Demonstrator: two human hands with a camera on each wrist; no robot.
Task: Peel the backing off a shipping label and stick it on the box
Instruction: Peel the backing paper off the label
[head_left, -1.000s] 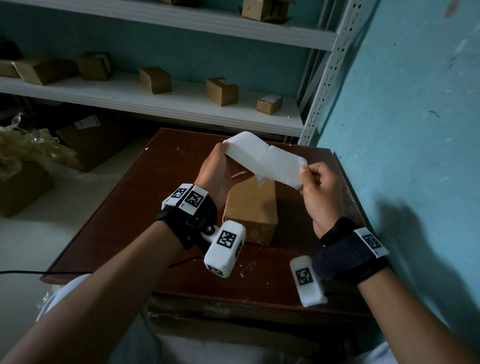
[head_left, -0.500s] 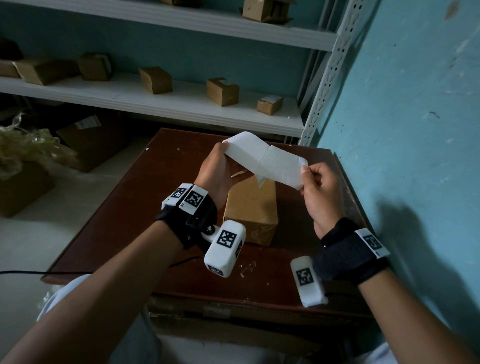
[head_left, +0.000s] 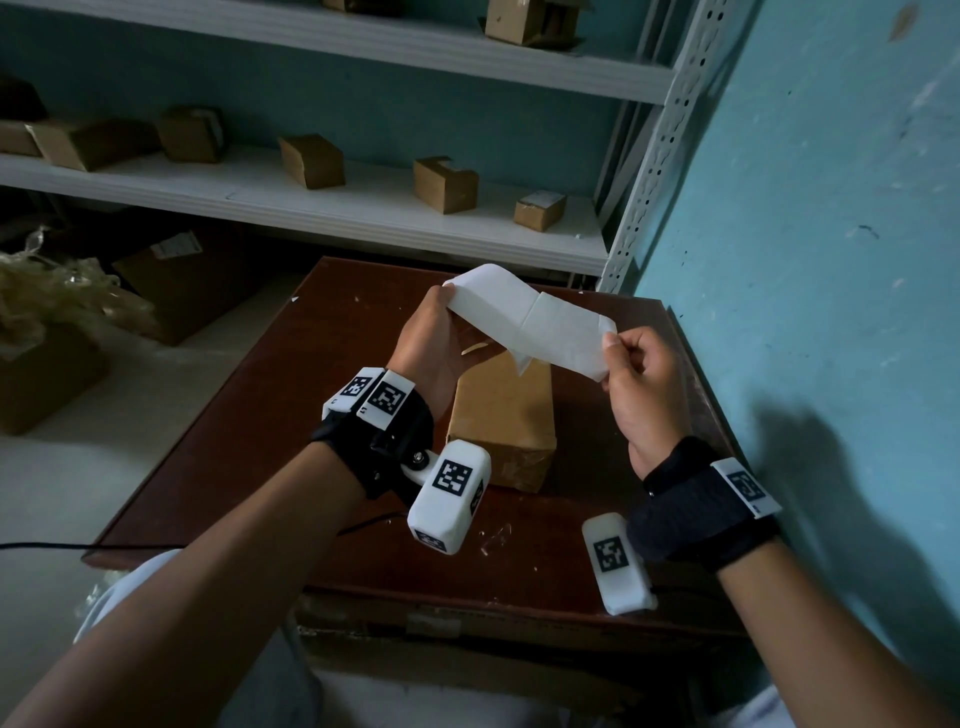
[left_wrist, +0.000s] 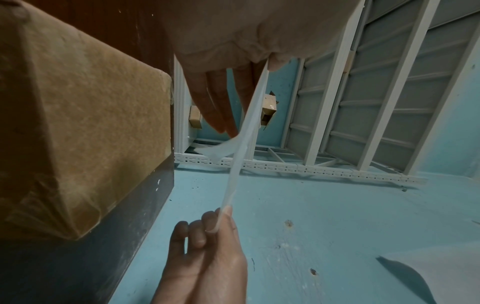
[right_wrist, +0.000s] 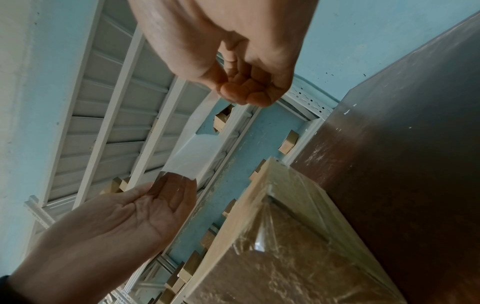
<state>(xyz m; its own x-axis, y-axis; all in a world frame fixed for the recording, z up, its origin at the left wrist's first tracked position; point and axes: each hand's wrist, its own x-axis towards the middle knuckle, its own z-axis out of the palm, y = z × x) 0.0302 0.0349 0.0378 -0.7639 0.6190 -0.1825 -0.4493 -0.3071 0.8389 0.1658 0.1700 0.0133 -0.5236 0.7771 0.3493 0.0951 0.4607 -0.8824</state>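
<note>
A white shipping label strip (head_left: 530, 322) is stretched in the air between both hands, above a brown cardboard box (head_left: 498, 410) on the dark wooden table (head_left: 291, 415). My left hand (head_left: 428, 343) pinches the strip's left end between the thumb and straight fingers. My right hand (head_left: 636, 379) pinches the right end with curled fingertips. A small loose flap (head_left: 522, 361) hangs from the strip's middle over the box. The left wrist view shows the strip (left_wrist: 246, 127) edge-on beside the box (left_wrist: 78, 123). The right wrist view shows the strip (right_wrist: 192, 156) from below, lying on the left hand's fingers (right_wrist: 176, 191).
A blue wall (head_left: 805, 260) runs close along the table's right side. White shelves (head_left: 363, 213) behind the table carry several small cardboard boxes. Larger cartons (head_left: 171, 280) and crumpled plastic sit on the floor to the left. A black cable (head_left: 78, 546) runs past the table's front left corner.
</note>
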